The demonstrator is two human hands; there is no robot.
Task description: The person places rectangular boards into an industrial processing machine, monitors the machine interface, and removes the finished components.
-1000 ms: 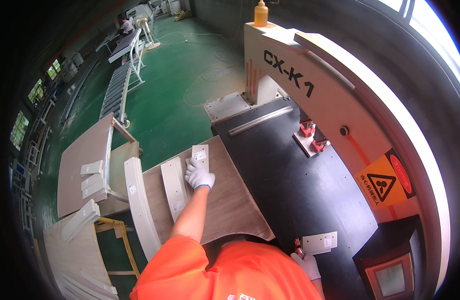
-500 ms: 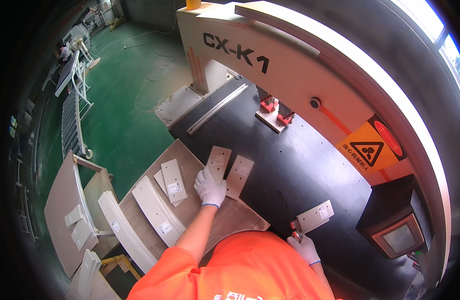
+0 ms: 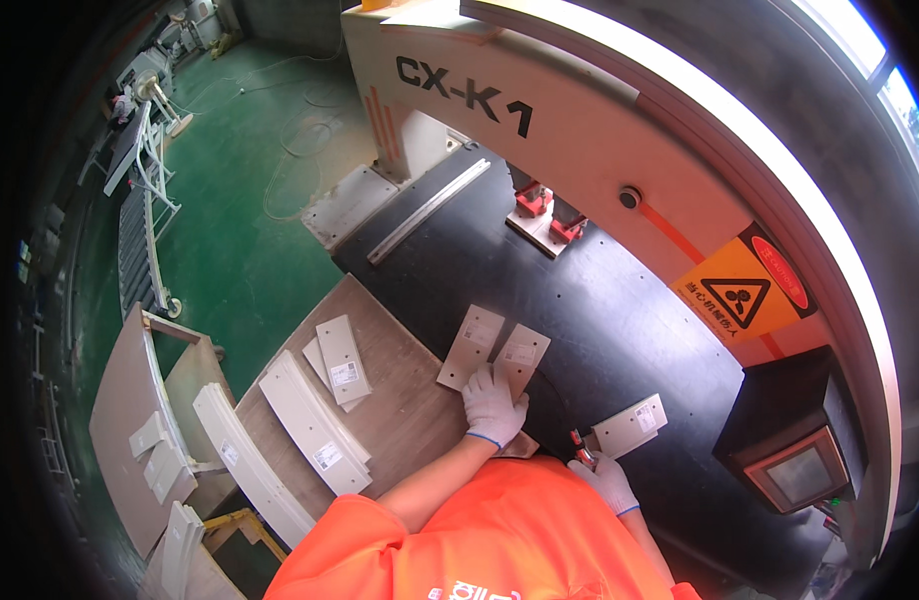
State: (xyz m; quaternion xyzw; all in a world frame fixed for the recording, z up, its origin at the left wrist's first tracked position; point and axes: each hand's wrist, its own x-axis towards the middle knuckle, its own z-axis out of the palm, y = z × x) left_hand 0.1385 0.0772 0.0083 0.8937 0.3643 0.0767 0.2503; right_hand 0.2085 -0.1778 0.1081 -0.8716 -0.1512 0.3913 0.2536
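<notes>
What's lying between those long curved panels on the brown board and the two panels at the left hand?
Two short pale panels, overlapping askew, then bare brown board towards the left hand; the head view shows it.

From here I see a roller conveyor [image 3: 136,250] on the green floor [image 3: 215,200], with a pedestal fan [image 3: 148,85] farther back. Loose cable [image 3: 313,153] curls nearby, and a bright window [image 3: 908,125] is up on the right.

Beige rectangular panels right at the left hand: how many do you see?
2: a left panel and a right panel, side by side just beyond the left hand. Others may be hidden beneath.
</notes>
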